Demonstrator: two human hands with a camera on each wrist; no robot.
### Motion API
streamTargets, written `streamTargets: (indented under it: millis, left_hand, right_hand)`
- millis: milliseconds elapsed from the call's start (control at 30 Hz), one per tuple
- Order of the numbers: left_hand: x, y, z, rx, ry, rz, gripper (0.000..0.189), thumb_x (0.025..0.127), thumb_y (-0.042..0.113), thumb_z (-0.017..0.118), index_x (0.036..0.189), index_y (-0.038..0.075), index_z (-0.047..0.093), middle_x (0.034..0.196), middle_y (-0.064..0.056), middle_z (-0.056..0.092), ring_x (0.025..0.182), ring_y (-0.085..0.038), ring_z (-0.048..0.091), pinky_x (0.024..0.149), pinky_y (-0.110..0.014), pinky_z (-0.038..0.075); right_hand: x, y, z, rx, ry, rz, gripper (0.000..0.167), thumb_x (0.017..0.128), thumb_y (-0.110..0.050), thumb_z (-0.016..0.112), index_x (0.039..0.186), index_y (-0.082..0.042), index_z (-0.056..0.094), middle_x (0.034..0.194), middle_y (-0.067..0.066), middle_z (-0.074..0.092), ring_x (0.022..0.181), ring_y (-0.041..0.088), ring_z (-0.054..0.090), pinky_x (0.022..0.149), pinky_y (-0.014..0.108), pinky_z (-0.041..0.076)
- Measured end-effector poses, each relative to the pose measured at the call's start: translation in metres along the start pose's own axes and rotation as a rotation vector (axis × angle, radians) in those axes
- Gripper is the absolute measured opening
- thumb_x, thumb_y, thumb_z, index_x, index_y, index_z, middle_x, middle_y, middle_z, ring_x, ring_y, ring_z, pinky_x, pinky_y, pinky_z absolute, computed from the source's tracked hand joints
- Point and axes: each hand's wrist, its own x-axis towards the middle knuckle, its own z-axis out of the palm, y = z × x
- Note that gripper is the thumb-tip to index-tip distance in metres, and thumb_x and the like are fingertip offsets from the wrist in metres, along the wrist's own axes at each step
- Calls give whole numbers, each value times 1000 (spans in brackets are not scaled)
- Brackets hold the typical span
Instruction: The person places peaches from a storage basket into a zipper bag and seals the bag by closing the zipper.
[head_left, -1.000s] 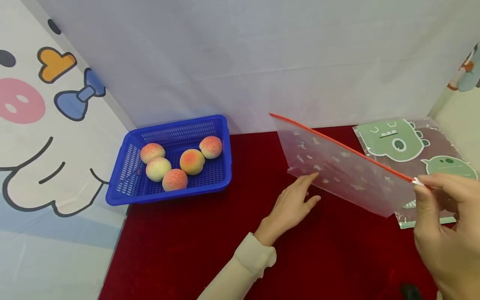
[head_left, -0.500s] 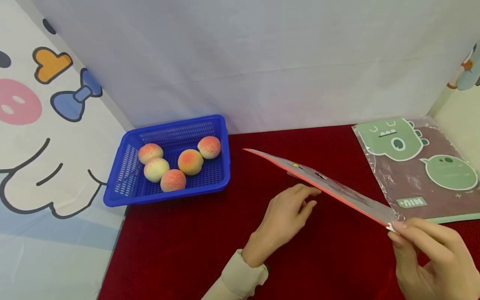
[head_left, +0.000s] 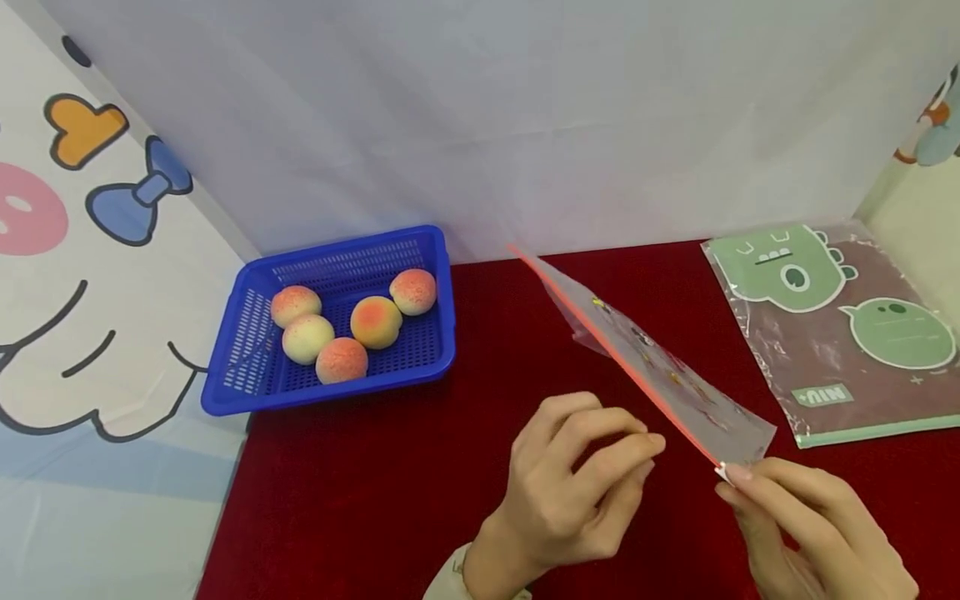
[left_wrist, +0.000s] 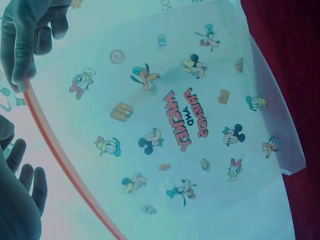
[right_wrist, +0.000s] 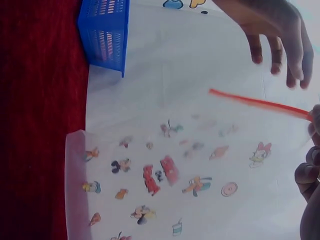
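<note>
One red-edged MICKEY bag (left_wrist: 165, 115)

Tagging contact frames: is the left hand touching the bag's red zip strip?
Apart. The right wrist view shows it: a plain gap lies between the left hand and the red zip strip.

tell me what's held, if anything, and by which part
The right hand pinches the translucent cartoon-print plastic bag by the white slider on its red zip; the left hand holds nothing.
</note>
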Motion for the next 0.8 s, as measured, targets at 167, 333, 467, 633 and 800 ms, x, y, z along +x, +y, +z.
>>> streamTargets:
  millis: [167,333,467,633,800]
  left_hand:
    - [3,-2,2,-20,-103,-13,24,87,15,81,110,10,78,119,-13,74,120,-31,62,110,-38,51]
    - [2,-4,4,-33,-148,2,28,82,16,87,108,14,80,123,-11,75,128,-36,59,115,-39,49]
    - [-3,-4,4,-57,-162,18,25,81,14,83,106,16,81,120,-8,77,128,-36,60,112,-37,50]
    - [-13,-3,3,-90,-192,17,22,82,14,82,104,16,80,117,-6,78,125,-32,64,107,-34,52]
    - [-24,-4,2,-90,-215,5,21,82,16,85,103,16,79,113,-4,77,121,-29,65,103,-32,54]
  right_hand:
    - [-4,-6,7,7,11,36,33,95,-26,78,89,6,76,77,22,67,76,12,64,94,8,51]
    - [-2,-10,15,53,34,40,32,95,-24,78,85,6,74,80,13,74,67,9,59,83,4,49]
    - [-4,-9,13,154,-36,43,32,97,-22,75,88,8,69,98,4,80,68,9,57,81,2,46]
    - [-12,-4,12,158,-137,52,35,100,-24,72,82,6,65,99,-3,79,67,11,53,72,4,41]
    - [-22,-5,23,182,-8,80,32,93,-18,80,78,8,70,82,10,76,62,13,51,67,5,38]
